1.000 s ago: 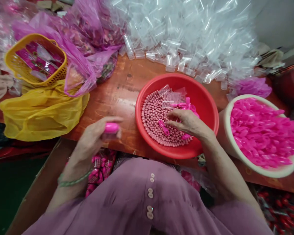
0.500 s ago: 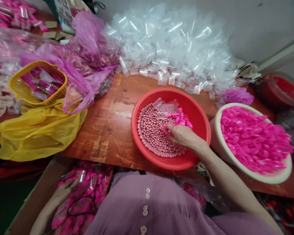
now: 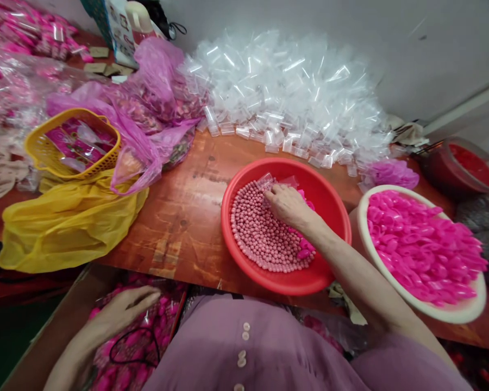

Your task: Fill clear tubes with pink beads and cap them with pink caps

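Note:
In the head view, my right hand reaches into a red basin. Its fingers are bent together on a clear plastic sleeve, mostly hidden under them; more clear sleeves lie just behind. Round pink beads cover the basin's left side and bottom. Bright pink plastic pieces lie on the beads, partly behind my right forearm. My left hand is over a cardboard box below the table's edge, palm down with fingers stretched out. Under it are pink items in clear packs.
A cream tub of pink plastic pieces stands right of the basin. Behind lies a large heap of clear sleeves. At left are a yellow basket, a yellow bag and a purple plastic bag on the brown table.
My right hand has moved from the bright pink pieces up and left onto the clear sleeves. My left hand has risen and shifted right, its fingers now stretched out.

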A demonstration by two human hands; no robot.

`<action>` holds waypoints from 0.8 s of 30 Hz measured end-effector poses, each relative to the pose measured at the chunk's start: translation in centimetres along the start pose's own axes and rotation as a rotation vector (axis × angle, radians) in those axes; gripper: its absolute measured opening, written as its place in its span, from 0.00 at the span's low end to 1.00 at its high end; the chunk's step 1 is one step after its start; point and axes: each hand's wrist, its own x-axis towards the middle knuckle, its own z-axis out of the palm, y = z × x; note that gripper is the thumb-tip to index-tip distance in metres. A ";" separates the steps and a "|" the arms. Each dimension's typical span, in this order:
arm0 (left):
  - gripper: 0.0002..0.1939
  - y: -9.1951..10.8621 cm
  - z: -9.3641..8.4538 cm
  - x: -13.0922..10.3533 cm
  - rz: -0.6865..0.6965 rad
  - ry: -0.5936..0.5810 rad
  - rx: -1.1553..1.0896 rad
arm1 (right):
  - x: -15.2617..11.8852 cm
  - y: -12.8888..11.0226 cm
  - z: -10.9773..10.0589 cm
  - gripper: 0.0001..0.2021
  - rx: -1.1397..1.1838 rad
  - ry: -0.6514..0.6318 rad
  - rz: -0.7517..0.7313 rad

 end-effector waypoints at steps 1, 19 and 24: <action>0.25 1.4 -0.2 -0.2 0.003 -0.075 -0.047 | 0.2 0.0 0.2 0.15 0.001 -0.011 -0.018; 0.06 18.0 8.3 4.7 1.266 0.471 -0.041 | 0.5 -3.9 3.9 0.09 0.862 -0.149 0.301; 0.05 18.3 9.0 5.2 1.249 0.375 0.085 | -0.9 -4.3 4.2 0.13 1.208 -0.517 0.375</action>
